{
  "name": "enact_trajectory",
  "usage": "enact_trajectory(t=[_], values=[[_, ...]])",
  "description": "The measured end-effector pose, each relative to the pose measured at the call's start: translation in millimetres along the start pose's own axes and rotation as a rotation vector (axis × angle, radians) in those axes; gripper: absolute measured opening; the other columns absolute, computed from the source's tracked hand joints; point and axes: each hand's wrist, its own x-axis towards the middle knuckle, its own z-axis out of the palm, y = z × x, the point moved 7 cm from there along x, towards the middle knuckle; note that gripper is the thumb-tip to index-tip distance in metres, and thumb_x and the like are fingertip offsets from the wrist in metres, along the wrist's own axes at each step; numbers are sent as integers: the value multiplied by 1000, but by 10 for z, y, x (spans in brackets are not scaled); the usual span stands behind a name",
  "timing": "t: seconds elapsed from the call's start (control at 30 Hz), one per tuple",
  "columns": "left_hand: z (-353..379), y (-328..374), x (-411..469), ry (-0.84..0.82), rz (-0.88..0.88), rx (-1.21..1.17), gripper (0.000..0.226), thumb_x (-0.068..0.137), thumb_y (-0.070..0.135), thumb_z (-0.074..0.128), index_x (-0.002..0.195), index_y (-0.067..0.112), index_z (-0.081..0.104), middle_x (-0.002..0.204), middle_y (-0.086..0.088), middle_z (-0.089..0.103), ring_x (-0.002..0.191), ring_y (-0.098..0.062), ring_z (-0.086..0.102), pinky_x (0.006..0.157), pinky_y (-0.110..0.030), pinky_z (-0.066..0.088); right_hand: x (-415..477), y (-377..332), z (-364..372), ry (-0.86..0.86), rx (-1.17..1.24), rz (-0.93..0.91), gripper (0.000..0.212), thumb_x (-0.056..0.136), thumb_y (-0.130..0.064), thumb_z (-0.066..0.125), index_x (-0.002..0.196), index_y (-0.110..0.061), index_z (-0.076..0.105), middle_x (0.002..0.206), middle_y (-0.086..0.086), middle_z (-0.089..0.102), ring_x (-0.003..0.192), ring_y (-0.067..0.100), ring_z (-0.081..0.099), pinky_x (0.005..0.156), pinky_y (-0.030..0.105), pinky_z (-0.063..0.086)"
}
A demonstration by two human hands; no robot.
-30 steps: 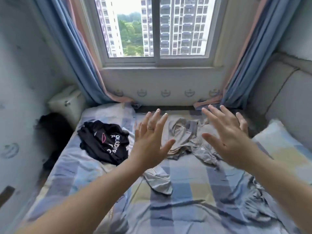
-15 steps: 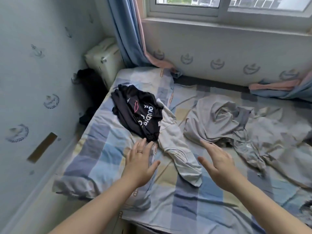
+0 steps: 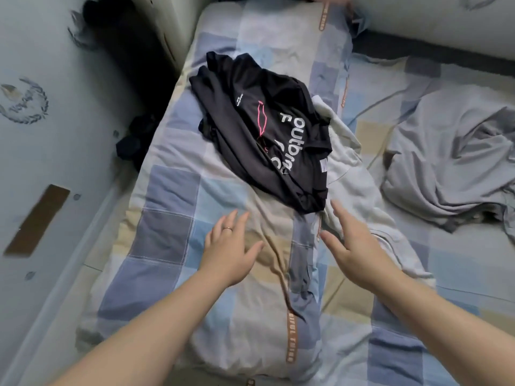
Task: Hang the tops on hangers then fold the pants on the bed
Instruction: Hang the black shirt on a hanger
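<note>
Black top (image 3: 267,129), 1; pale garments (image 3: 451,168), 2; left hand (image 3: 228,252) and right hand (image 3: 354,246) outspread.

Bare forearms (image 3: 156,324), ring (image 3: 228,228) on left grip (image 3: 228,254)

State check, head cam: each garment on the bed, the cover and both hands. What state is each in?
checked cover: wrinkled.
pale garment: rumpled, unfolded.
black top: crumpled, no hanger, overlaps the pale garment.
grey garment: bunched, unfolded, apart at right.
left hand: open, empty, over the checked cover.
right hand: open, empty, over the pale garment.
</note>
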Motion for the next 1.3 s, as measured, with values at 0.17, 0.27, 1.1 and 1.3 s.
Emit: enact_trajectory(t=[0.17,0.27,1.1,1.3], values=[[510,-699,1351,-32,-93,-51,83,95,62,50,160,24,15,168,-2,14,150,-30,19,119,-47,23,1342,35,985,-20,-62,-75,77,98,-42,57,160,-26,15,162,0,31,146,23,32,116,48,32],[499,-810,2131,38,-143,-273,83,95,59,56,158,15,24,162,-11,29,147,-35,31,120,-43,28,1962,35,1348,26,-104,-94,81,97,-41,60,161,-26,13,163,1,27,147,26,26,117,51,30],[1681,-886,1252,-57,-571,-638,49,97,38,62,129,2,59,134,-18,62,122,-39,57,101,-38,45,1527,459,1862,-231,-236,-25,18,97,-29,59,106,-28,75,104,6,73,96,31,65,86,42,55],[2278,-809,-278,-175,-712,-579,51,98,40,60,131,1,56,137,-18,59,124,-39,56,96,-36,44,254,783,2157,-467,-335,-11,17,97,-33,58,105,-31,73,102,3,70,101,33,62,85,42,55]])
